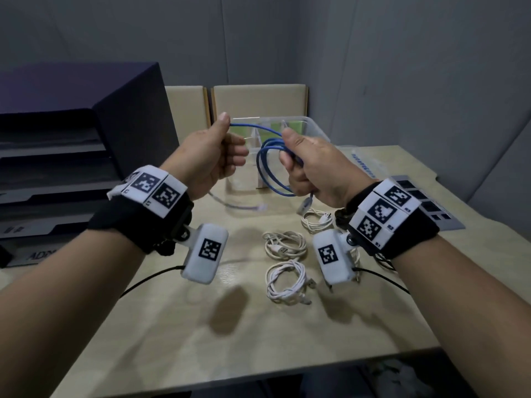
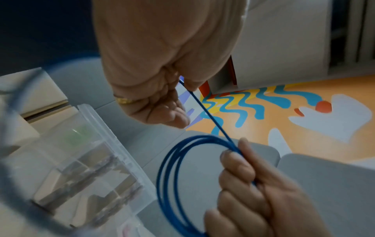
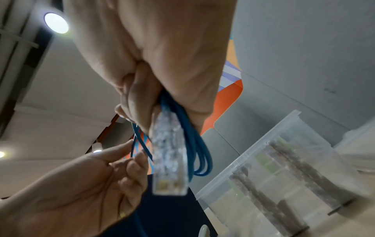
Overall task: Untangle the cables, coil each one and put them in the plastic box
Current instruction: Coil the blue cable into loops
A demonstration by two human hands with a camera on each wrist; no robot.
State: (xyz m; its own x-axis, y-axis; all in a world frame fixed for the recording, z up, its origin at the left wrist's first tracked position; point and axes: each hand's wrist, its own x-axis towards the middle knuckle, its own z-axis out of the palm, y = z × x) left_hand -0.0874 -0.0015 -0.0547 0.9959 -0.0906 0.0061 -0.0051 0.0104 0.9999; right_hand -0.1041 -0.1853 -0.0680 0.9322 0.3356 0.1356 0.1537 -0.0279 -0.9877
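Blue round network cable (image 1: 268, 165) is being coiled: loops clamped in right hand (image 1: 313, 165), free strand pinched by left hand (image 1: 212, 159); even loops are advised.

An office-like room: a pale wood-effect desk (image 1: 287, 326) stands in a corner of plain grey partition walls (image 1: 402, 67). At the desk's left edge stands a dark stack of document trays (image 1: 57, 156); behind the desk, two beige chair backs (image 1: 258, 101). A round ceiling light (image 3: 56, 23) glows above, and a colourful mural (image 2: 284, 109) covers a wall beyond the desk.
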